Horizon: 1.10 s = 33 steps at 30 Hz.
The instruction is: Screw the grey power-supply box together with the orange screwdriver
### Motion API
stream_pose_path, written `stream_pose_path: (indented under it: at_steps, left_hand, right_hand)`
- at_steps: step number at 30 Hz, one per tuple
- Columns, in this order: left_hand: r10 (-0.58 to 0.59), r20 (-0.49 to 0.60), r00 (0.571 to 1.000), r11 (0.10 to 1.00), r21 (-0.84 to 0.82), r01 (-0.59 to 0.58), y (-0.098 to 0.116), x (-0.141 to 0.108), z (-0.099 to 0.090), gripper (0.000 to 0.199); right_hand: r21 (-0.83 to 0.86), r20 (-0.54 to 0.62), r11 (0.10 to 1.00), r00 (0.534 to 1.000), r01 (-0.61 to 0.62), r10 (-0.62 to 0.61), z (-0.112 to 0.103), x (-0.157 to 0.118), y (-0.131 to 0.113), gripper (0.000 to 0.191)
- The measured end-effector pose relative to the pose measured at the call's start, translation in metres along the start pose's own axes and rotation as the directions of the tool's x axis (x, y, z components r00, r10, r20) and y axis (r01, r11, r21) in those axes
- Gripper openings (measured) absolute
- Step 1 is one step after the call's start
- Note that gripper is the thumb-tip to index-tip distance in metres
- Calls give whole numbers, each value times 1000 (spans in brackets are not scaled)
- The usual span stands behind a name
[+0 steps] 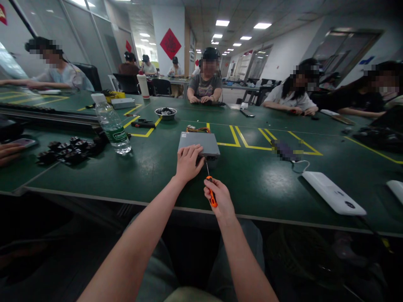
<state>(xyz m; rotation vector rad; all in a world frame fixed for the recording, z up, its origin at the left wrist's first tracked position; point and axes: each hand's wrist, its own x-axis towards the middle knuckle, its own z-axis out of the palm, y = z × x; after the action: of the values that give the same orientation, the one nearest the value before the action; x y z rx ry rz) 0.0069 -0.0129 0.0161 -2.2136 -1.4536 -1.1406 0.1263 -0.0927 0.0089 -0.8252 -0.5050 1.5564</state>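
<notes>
A grey metal computer power supply (201, 140) lies on the green table in front of me, with a bundle of coloured wires (198, 129) at its far side. My left hand (189, 161) rests over its near left part, fingers on the top and thumb down at the front face. In my right hand (222, 197) is a screwdriver (211, 191) with an orange and black handle, fingers wrapped round it. The thin shaft points away from me, and its tip meets the front face of the power supply near my left thumb. Whether a screw sits there is too small to tell.
A water bottle (111, 126) and black plastic parts (72, 149) stand to the left. Farther back are a metal bowl (165, 113) and a dark tool (143, 124). A white power bank (333, 193) with a cable lies right. Several people sit around the table (157, 176).
</notes>
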Motion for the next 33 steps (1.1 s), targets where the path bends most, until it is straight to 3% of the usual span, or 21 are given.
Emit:
stream_pose_path:
  at_steps: [4, 7, 10, 14, 20, 24, 28, 33]
  left_hand:
    - [5, 1, 1000, 1000, -1, -5, 0, 0, -1, 32]
    - [0, 11, 1000, 1000, -3, 0, 0, 0, -1, 32]
    - [-9, 24, 1000, 1000, -1, 9, 0, 0, 0, 33]
    - [-13, 29, 999, 1000, -2, 13, 0, 0, -1, 34]
    - [-18, 26, 999, 1000, -8, 18, -1, 0, -2, 33]
    - [-14, 13, 1000, 1000, -13, 14, -1, 0, 0, 32]
    - [-20, 12, 1000, 1000, -16, 20, -1, 0, 0, 32]
    - [-18, 12, 1000, 1000, -19, 18, -1, 0, -2, 31]
  right_hand:
    - [141, 38, 975, 985, -170, 167, -1, -2, -5, 12]
    - [310, 145, 875, 929, -370, 341, 0, -6, -8, 10]
    - [378, 211, 802, 887, -462, 411, 4, -10, -9, 15]
    - [436, 257, 763, 879, -477, 403, 11, -11, -8, 20]
    - [498, 182, 722, 872, -481, 455, 16, -12, -9, 18]
    - [520, 267, 687, 861, -507, 434, 16, -14, -13, 23]
    - [443, 292, 750, 870, -492, 397, 17, -13, -13, 18]
    - [395, 235, 816, 905, -422, 354, 18, -9, -6, 26]
